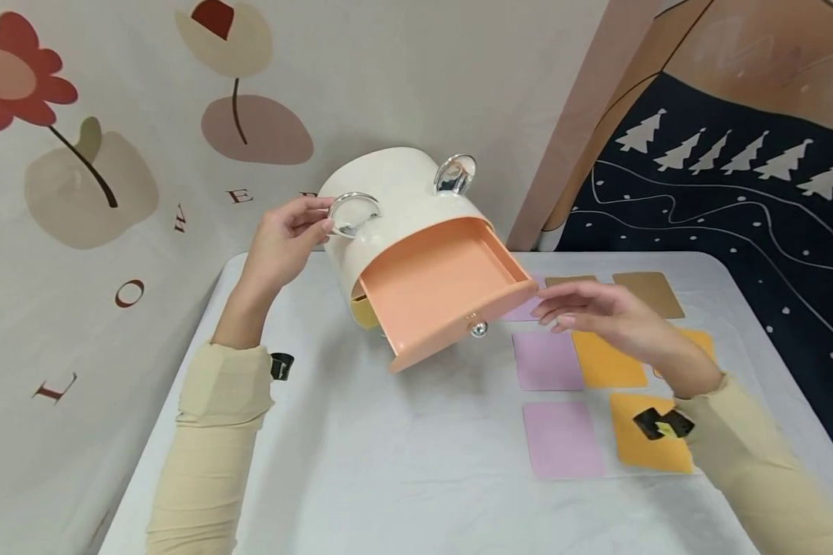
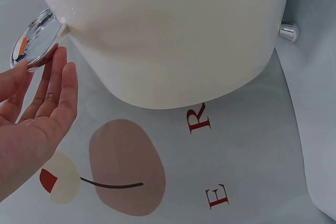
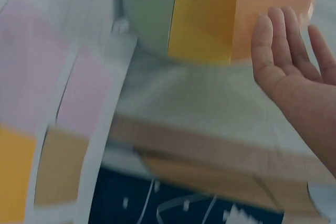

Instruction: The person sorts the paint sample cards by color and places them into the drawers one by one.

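Observation:
A white rounded drawer box [image 1: 396, 181] with two silver ring ears stands at the back of the table. Its peach top drawer [image 1: 437, 285] is pulled out, with nothing visible inside, and has a silver knob [image 1: 479, 329]. My left hand [image 1: 284, 243] pinches the left ring ear [image 2: 37, 40] between thumb and fingers. Beside the drawer's right front corner is my right hand [image 1: 607, 312], fingers extended; contact is hard to tell. Below the peach drawer, the right wrist view shows a yellow drawer [image 3: 203, 24] and a green drawer [image 3: 149, 19], both apparently pushed in.
Purple squares [image 1: 562, 439], orange squares [image 1: 607, 362] and brown squares [image 1: 649, 293] lie in rows on the right of the white-covered table [image 1: 389, 478]. A flower-printed cloth [image 1: 389, 77] hangs behind the box, and a dark tree-patterned cloth [image 1: 722, 208] at right.

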Motion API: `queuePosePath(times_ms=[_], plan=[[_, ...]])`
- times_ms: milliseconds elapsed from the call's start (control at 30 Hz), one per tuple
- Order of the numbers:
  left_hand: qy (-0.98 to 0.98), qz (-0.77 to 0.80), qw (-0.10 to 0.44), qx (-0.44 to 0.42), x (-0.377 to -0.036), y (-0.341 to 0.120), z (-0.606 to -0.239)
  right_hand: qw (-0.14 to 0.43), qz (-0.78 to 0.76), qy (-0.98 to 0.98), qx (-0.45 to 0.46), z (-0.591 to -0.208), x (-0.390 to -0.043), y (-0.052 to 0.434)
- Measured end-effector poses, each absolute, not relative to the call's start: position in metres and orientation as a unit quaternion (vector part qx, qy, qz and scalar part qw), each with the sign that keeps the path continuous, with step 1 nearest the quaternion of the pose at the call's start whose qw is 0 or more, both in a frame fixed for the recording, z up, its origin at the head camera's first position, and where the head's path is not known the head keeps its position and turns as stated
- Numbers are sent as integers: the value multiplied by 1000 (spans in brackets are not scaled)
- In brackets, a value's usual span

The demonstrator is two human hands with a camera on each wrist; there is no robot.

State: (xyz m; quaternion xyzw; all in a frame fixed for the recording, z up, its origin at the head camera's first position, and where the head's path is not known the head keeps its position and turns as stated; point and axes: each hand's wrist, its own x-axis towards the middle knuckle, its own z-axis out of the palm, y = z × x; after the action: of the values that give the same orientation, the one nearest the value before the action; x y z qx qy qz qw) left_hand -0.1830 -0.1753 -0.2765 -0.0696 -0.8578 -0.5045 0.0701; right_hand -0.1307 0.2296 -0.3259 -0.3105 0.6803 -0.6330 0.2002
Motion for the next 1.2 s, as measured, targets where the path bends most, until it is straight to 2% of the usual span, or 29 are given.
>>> queuePosePath(times_ms=[100,200,400,600,767,967,1200], plan=[[-856,-506,73,-71,-183,-175,-276,158,-610,734,-252,-326,-126,252],[-856,-506,75,-71,-183,-175,-276,139,-577,784,-183,-334,-120,271],[-856,-505,75,-74,-183,-176,-277,143,-493,851,-110,-378,-104,292],[-856,-506,72,-73,-183,-176,-278,166,-447,874,-92,-427,-83,297],[-855,-509,75,-72,-184,-176,-279,163,-437,879,-103,-454,-73,290],[-852,-513,76,-75,-185,-176,-279,146,-354,919,-90,-468,-65,278],[-854,-510,76,-72,-184,-176,-279,154,-331,929,-60,-470,-62,272]])
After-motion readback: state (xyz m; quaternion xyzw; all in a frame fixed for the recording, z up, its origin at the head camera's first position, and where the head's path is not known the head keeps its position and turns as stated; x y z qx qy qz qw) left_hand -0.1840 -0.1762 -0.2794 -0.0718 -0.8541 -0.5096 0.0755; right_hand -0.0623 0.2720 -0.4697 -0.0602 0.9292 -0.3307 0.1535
